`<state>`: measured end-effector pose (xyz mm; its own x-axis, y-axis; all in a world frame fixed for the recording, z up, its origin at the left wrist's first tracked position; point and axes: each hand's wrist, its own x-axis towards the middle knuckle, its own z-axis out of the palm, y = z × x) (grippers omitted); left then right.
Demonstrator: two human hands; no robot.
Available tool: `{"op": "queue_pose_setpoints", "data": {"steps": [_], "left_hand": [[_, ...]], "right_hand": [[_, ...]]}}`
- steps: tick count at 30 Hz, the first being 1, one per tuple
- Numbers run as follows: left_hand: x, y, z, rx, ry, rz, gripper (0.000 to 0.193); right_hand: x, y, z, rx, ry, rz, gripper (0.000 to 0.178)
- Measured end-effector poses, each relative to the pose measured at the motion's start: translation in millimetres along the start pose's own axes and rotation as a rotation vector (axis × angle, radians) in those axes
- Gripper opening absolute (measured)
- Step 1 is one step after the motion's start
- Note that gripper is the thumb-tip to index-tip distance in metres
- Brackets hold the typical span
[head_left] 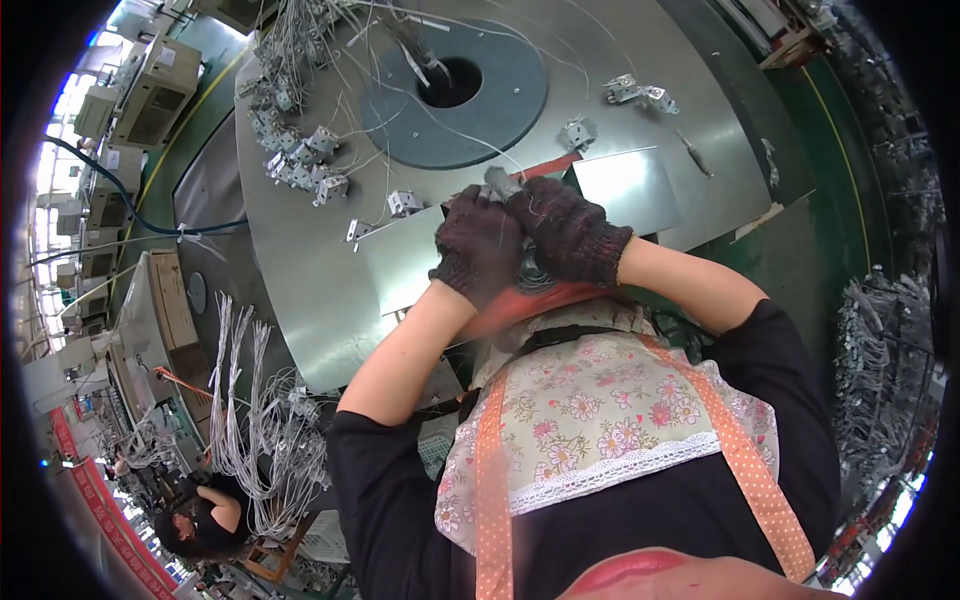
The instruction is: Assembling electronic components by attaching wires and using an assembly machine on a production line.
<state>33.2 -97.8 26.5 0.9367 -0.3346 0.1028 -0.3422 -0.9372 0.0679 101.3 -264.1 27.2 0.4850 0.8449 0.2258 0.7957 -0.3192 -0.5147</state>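
Both my hands wear dark knitted gloves and meet close in front of my chest, above the near edge of a round metal table (pixel 300 270). My left hand (pixel 478 248) and my right hand (pixel 567 233) are closed together on a small grey metal part (pixel 502 182) with thin white wires trailing from it. The part's top sticks out above my fingers; the rest is hidden in the gloves. A coil of grey wire (pixel 535 275) hangs under my hands.
Several small metal fittings with white wires (pixel 300 150) lie on the table's left. A dark ring with a centre hole (pixel 455 95) sits in the middle. Wire bundles (pixel 255 420) hang lower left beside another person (pixel 195 515). Cardboard boxes (pixel 150 95) stand far left.
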Motion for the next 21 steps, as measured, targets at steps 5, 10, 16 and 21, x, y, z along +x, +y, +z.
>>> {"op": "queue_pose_setpoints", "data": {"steps": [5, 10, 16, 21], "left_hand": [[-4, 5, 6, -0.127, 0.084, -0.107, 0.042], [-11, 16, 11, -0.036, 0.113, -0.221, 0.044], [-10, 12, 24, 0.002, 0.117, -0.199, 0.058], [-11, 14, 25, -0.028, 0.108, -0.229, 0.059]], "right_hand": [[12, 30, -44, 0.144, -0.188, -0.200, 0.052], [33, 59, -96, -0.285, -0.215, 0.340, 0.055], [56, 137, -68, -0.234, -0.547, 0.410, 0.051], [45, 127, -88, -0.355, -0.425, 0.548, 0.049]]}}
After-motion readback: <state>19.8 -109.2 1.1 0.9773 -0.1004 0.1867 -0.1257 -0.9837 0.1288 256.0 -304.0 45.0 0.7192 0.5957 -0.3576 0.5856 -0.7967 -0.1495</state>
